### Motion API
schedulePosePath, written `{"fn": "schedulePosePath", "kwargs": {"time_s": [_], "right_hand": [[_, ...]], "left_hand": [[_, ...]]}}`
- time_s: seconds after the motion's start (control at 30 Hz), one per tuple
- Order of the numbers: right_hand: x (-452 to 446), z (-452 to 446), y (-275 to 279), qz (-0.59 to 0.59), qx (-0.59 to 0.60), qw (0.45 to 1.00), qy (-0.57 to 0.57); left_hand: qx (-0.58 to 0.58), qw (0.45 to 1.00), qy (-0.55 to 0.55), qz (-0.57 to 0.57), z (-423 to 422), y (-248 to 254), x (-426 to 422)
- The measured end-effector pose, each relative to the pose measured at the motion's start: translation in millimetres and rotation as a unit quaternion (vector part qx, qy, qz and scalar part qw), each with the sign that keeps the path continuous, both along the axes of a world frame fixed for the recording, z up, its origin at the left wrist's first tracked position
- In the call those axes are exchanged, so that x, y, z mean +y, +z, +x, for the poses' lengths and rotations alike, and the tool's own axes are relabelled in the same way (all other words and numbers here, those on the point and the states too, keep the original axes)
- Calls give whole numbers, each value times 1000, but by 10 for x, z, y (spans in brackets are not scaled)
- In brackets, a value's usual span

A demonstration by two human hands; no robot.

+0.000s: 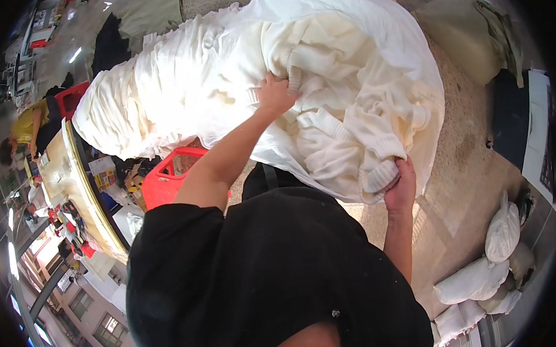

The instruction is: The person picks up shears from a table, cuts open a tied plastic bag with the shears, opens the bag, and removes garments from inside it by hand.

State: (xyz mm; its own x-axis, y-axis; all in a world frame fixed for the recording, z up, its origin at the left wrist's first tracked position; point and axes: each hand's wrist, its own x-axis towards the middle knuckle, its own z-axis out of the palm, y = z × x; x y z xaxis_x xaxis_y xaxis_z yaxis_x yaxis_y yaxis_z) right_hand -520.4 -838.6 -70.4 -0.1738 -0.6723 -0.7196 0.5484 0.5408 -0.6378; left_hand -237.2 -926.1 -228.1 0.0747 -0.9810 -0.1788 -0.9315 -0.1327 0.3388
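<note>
A large white bag (pixel 351 1) lies with its mouth toward me, filled with cream-white knitted garments (pixel 321 42). My left hand (pixel 276 94) reaches into the pile, its fingers curled into the knit beside a ribbed band; the cloth partly hides the fingertips. At the near right edge of the bag, my right hand (pixel 400 184) grips a white knitted garment (pixel 378 174) by its ribbed edge. The thumb lies on top of the rib, and the other fingers are partly out of sight.
A red plastic stool (pixel 170 173) stands beside my left arm, near a long table (pixel 71 178). Stuffed white sacks (pixel 472 281) lie on the floor at the right. A person in a yellow top (pixel 29 127) sits at far left.
</note>
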Motion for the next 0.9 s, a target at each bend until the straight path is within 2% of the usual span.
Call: {"fn": "schedulePosePath", "kwargs": {"time_s": [0.07,0.13,0.17,0.23,0.27,0.33,0.37,0.43,0.47,0.5,0.57,0.6,0.63,0.67,0.7,0.73,0.77,0.8,0.83,0.9], "right_hand": [[31,-37,-66,-6,8,1000,6],[69,-111,-50,-2,19,1000,10],[61,-123,-19,-5,19,1000,-6],[75,-124,-4,-5,8,1000,-27],[80,-152,-9,-11,16,999,-26],[80,-189,-3,-17,16,999,-29],[80,-184,10,-19,13,999,-34],[73,-174,40,-34,8,999,-34],[79,-168,56,-36,6,999,-37],[81,-160,72,-39,2,998,-42],[63,-112,127,-45,-4,998,-46],[43,-46,177,-65,-10,997,-43],[21,41,227,-85,-17,996,-37],[-3,159,283,-89,-22,995,-31],[-33,313,348,-127,24,991,22],[-70,472,413,-167,72,981,74],[-103,619,475,-222,239,936,132],[-129,645,492,-244,281,915,154],[-149,637,504,-262,325,892,173],[-155,593,539,-233,320,899,190]], "left_hand": [[105,991,86,1,-5,-8,-60],[135,988,68,-24,244,32,-118],[207,971,90,-82,451,124,-141],[264,936,232,-19,901,536,-262],[378,899,208,-76,1128,544,-272],[357,913,137,-142,1175,948,-313],[400,889,194,-105,1147,1135,-351],[538,796,262,-93,1029,1473,-454],[613,734,272,-103,873,1706,-489],[613,736,268,-105,717,1856,-510],[712,665,222,-47,484,2041,-515],[610,782,129,12,500,1900,-400],[541,833,61,99,331,1763,-276],[610,782,53,119,-136,1875,4],[584,802,5,124,-441,1731,242],[514,847,-54,124,-697,1686,430],[478,874,-42,83,-902,1854,535],[538,838,-15,88,-952,1703,611],[540,837,-21,86,-941,1772,607],[554,813,-70,165,-880,1990,650]]}}
